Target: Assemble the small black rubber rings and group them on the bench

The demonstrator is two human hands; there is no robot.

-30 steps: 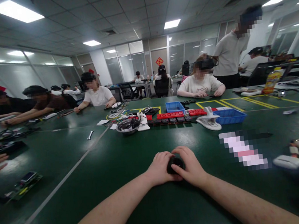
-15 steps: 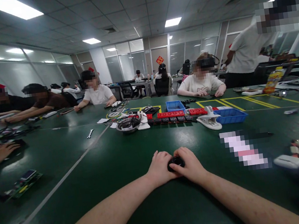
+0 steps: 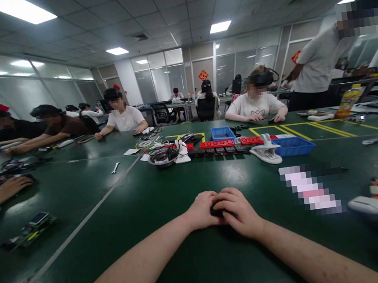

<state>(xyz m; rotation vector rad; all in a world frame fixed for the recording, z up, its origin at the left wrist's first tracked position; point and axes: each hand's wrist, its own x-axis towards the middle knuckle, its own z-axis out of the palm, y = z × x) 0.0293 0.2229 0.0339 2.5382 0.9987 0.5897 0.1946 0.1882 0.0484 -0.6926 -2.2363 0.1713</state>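
Note:
My left hand (image 3: 204, 210) is curled round the left side of a small black object (image 3: 216, 209) at the middle of the green table (image 3: 150, 267). From the right, my right hand (image 3: 238, 211) reaches over the same object, its fingers bent across the top and meeting the left hand. Most of the black object is hidden between the two hands, so its shape cannot be made out.
Beyond my hands are a bowl of cables (image 3: 162, 158), red blocks (image 3: 216, 144), a white clamp (image 3: 267, 150) and a blue tray (image 3: 294, 146). A circuit board (image 3: 35, 230) and wrench (image 3: 115, 168) lie left. A white case (image 3: 367, 205) is right. People sit around.
My right hand's fingers have moved over the top of the black object and cover more of it. The standing person at the right has shifted slightly right.

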